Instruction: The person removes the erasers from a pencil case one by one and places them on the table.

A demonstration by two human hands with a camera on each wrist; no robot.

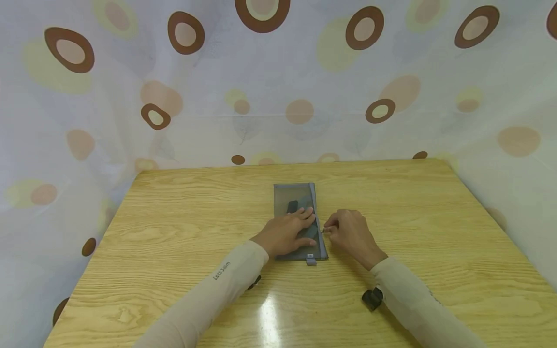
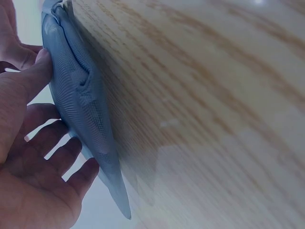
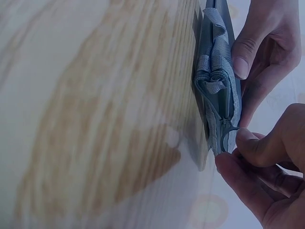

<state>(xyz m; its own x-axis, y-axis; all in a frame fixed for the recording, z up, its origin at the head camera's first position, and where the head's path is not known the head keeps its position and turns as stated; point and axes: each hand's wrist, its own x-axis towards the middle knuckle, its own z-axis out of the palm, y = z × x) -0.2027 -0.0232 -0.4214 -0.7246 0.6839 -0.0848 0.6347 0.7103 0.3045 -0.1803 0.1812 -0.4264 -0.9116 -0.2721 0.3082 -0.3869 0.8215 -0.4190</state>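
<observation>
A grey-blue mesh zipper pouch (image 1: pixel 282 193) lies on the wooden table, with a dark object (image 1: pixel 292 206) showing through its mesh. Spread across the pouch, my left hand (image 1: pixel 288 233) rests on top with its fingers extended. My right hand (image 1: pixel 351 234) is at the pouch's right edge, where the zipper (image 1: pixel 313 195) runs. Its thumb and forefinger pinch the zipper pull (image 3: pixel 232 129), seen in the right wrist view. Near that pull the zipper edge gapes and bunches up. A small fabric tab (image 1: pixel 311 261) sticks out at the near end.
The wooden table (image 1: pixel 196 208) extends around the pouch on all sides. Behind it and at both sides hangs a pale curtain (image 1: pixel 278 72) with brown and beige ovals. A black wrist camera (image 1: pixel 372 298) sits under the right sleeve.
</observation>
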